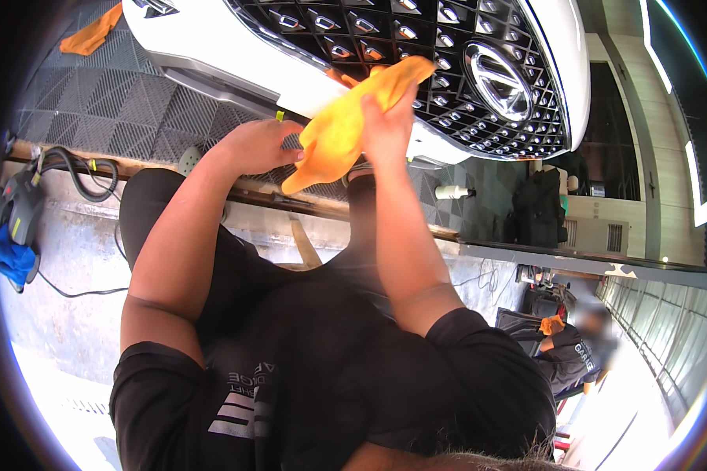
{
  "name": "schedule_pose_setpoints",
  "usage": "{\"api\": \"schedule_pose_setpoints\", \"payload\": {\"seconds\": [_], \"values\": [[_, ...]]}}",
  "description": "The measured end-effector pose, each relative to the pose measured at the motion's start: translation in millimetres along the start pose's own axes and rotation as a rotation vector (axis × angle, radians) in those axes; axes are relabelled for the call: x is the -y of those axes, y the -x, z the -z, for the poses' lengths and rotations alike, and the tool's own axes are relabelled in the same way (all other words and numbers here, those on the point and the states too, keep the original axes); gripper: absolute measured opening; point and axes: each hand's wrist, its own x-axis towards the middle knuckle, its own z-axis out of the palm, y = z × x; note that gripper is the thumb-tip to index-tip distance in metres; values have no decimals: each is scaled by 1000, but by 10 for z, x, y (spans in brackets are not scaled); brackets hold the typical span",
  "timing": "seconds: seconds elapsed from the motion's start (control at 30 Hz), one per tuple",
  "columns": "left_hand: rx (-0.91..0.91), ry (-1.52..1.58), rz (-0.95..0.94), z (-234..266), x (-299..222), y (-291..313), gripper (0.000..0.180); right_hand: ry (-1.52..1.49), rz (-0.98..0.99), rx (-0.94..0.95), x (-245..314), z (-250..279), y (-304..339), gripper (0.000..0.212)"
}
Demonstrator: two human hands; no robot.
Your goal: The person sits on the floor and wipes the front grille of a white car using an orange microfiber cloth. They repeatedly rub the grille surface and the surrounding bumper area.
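In front of a white car's black grille (448,86), an orange microfiber cloth (334,137) hangs bunched and slightly blurred. My right hand (388,129) is closed on the cloth's right side. Left of the cloth is my left hand (261,147), its thumb and forefinger apart and their tips close to the cloth's edge. Whether those tips touch the fabric, I cannot tell. The cloth hides part of the bumper (294,86). A small yellow-green piece (280,116) shows just above my left hand; its kind is unclear.
Another orange cloth (91,31) lies on grey floor tiles at upper left. A grey machine with a hose (22,200) stands at far left. A white bottle (454,192) lies to the right, near a dark bag (540,208). Another person (569,357) sits at lower right.
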Motion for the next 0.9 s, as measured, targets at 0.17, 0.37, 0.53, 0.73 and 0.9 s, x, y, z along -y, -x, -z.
{"api": "schedule_pose_setpoints", "payload": {"seconds": [0.17, 0.37, 0.53, 0.73, 0.9], "values": [[2, -3, 43, -41, 16, -34, 54, -616, -131, 141, 269, 71, -375, 71], [42, -40, 86, 24, 6, -7, 56, -815, -229, 7, 228, -25, -186, 70], [-61, -10, 24, -25, 80, 13, 55, -847, -458, 83, 330, 73, 96, 62], [-273, 163, -76, 88, -157, 33, 58, -1224, -672, 494, 67, 354, 612, 56], [-53, 1121, -251, -67, -308, 63, 61, -1073, -674, 731, 150, 554, 784, 62]]}}
